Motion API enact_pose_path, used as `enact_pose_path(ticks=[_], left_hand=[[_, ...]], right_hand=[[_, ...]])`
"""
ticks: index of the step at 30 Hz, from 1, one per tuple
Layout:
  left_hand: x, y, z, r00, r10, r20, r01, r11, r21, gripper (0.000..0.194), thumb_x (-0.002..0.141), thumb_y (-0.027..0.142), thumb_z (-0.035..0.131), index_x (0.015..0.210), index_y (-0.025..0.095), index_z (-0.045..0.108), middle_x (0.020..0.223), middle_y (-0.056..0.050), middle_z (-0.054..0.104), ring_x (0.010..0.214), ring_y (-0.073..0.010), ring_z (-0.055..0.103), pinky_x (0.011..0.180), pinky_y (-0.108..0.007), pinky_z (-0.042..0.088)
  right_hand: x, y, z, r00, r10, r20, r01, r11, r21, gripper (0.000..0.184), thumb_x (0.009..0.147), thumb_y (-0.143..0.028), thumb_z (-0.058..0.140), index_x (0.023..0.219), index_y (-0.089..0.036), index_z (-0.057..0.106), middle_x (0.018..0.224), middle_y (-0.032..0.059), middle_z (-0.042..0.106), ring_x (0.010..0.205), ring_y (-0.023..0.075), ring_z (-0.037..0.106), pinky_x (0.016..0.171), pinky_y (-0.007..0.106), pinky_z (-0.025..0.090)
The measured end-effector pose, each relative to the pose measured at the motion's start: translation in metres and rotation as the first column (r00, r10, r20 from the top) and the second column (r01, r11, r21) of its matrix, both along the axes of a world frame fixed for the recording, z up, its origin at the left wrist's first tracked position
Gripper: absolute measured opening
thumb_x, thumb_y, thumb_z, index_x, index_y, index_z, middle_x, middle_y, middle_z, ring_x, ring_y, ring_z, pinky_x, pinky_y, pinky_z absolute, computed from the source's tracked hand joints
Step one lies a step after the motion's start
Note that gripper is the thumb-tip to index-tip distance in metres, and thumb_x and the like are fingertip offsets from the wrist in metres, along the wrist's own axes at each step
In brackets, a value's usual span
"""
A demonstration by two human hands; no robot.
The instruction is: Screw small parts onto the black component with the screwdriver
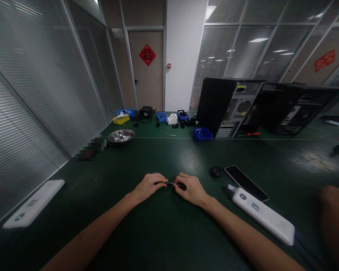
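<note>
My left hand (151, 185) and my right hand (190, 188) meet over the middle of the green table (158, 233), with their fingertips close together. Pinched in the left fingers is a small black part (168, 184), mostly covered, its kind too small to make out. The right hand closes on a small black-handled tool (181, 186). A thin light shaft, like a small screwdriver's, points left from it at the black part. Whether the shaft touches the part I cannot tell.
Right of my hands are a round black object (216, 172), a phone (246, 183) and a white power bank (264, 215). Another person's blurred arm (335, 222) is at the right edge. Farther back stand a metal dish (121, 140), a blue bin (202, 134) and computer cases (228, 107).
</note>
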State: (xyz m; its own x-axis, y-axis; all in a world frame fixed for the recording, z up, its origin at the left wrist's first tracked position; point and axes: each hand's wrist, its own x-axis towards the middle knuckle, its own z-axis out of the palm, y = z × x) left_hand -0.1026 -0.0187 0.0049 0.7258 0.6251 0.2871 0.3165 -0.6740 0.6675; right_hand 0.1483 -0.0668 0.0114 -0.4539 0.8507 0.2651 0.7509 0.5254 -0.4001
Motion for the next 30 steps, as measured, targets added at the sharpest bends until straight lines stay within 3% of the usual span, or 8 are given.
enact_pose_path(ticks=[17,25,30], left_hand=[[0.003,-0.006,0.004,0.999,-0.05,-0.008,0.05,0.998,0.025,0.026,0.1,0.031,0.059,0.117,0.024,0.076,0.114,-0.007,0.071,0.106,-0.0194,0.066,0.094,-0.033,0.053],[0.005,-0.009,0.006,0.999,-0.033,-0.035,0.034,0.999,0.03,0.029,0.102,0.029,0.055,0.123,0.024,0.073,0.119,-0.008,0.068,0.109,-0.0199,0.063,0.097,-0.035,0.052],[0.008,-0.01,0.005,0.999,0.002,-0.046,-0.001,1.0,0.017,0.039,0.101,0.029,0.056,0.139,0.025,0.062,0.122,-0.009,0.065,0.108,-0.0205,0.061,0.097,-0.036,0.051]], right_hand=[[-0.003,-0.002,-0.002,0.995,0.088,-0.042,-0.088,0.996,-0.004,0.014,0.098,-0.029,0.055,0.096,-0.022,0.067,0.094,0.0016,0.066,0.079,0.0133,0.061,0.071,0.024,0.042],[-0.007,-0.005,-0.003,0.996,0.036,-0.076,-0.037,0.999,-0.01,0.016,0.101,-0.032,0.053,0.097,-0.022,0.065,0.094,0.0015,0.066,0.078,0.0134,0.061,0.072,0.025,0.044],[-0.003,-0.002,-0.003,0.997,-0.021,-0.069,0.021,1.0,-0.002,0.017,0.103,-0.033,0.051,0.097,-0.022,0.063,0.096,0.0021,0.066,0.08,0.0137,0.061,0.072,0.025,0.044]])
